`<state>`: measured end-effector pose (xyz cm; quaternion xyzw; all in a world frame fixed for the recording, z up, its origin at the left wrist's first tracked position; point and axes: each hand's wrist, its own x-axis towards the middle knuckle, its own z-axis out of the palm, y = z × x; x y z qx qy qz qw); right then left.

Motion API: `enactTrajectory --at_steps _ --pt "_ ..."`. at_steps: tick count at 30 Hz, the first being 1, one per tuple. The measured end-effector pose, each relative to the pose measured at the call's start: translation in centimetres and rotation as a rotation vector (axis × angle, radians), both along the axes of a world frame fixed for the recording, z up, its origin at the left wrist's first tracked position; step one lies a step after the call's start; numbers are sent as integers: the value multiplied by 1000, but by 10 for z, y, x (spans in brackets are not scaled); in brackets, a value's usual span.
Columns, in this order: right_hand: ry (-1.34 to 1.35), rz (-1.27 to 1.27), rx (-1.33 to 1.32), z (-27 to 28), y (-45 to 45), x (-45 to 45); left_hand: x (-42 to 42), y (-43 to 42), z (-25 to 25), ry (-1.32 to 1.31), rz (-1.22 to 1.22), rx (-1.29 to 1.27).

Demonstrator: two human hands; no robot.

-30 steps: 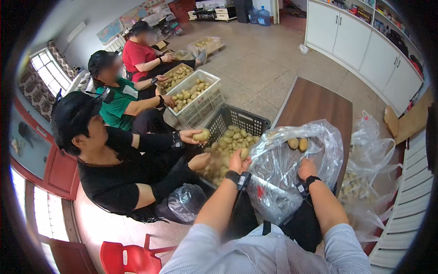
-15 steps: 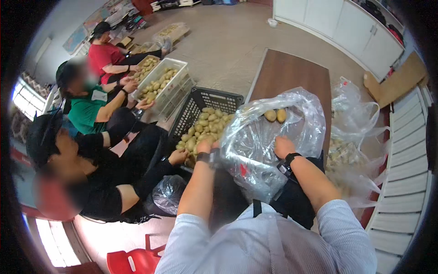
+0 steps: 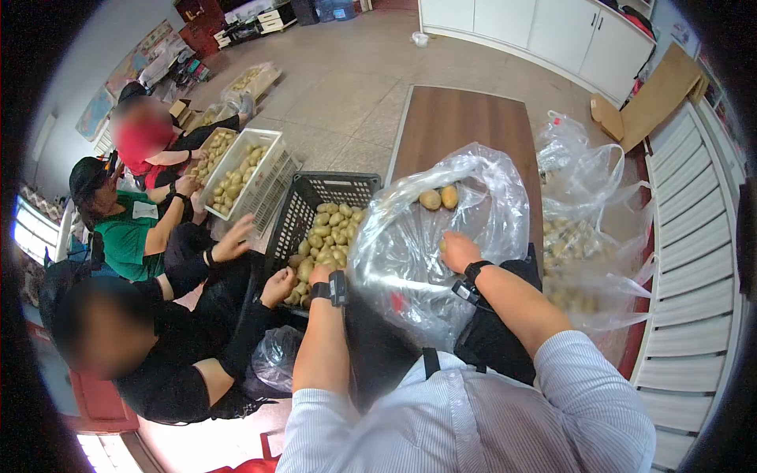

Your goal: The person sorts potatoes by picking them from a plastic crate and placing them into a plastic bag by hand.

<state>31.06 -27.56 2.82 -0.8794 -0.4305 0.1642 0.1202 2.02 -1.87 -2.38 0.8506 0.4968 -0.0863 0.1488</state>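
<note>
My left hand (image 3: 322,273) is down at the near right part of a black crate (image 3: 337,183) full of potatoes (image 3: 326,236); its fingers are hidden, so any grip is too. Over the opening of a clear plastic bag (image 3: 394,272), my right hand (image 3: 457,251) is closed, with a small bit of something yellowish at its fingertips that I cannot make out. Two potatoes (image 3: 439,198) lie together inside the bag near its far side. The bag spreads over my lap and the near end of a brown table (image 3: 465,130).
Left of me sits a co-worker in black (image 3: 173,339), one hand at the crate's edge. Two more people sit beyond, by a white crate (image 3: 264,177) of potatoes. Filled clear bags (image 3: 583,236) stand right of the table, near a white radiator (image 3: 686,276) and cardboard (image 3: 658,98).
My left hand has gone from above the bag's left edge, holding a potato, down into the crate. The black-clad co-worker's raised hand no longer holds a potato. The view has shifted right.
</note>
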Motion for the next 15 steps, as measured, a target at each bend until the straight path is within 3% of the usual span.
enactTrajectory --at_steps 2,5,8,9,10,12,13,15 --pt "6 1 1 -2 0 0 -3 2 -3 -18 31 -17" --pt "18 13 22 11 -2 -5 2 -13 32 -61 207 -76" --pt "41 49 53 4 0 -5 -21 34 -39 21 63 -26" --pt "60 74 62 8 1 -7 -10 20 -19 21 62 -26" --pt "60 74 62 12 0 -8 8 1 1 -645 590 -339" --pt "84 262 26 48 -4 -20 35 -33 62 -1316 1049 -723" --pt "85 263 24 47 -3 -22 42 -40 69 -1315 1051 -724" --pt "225 307 197 39 -1 -27 51 -50 79 -1282 796 -863"
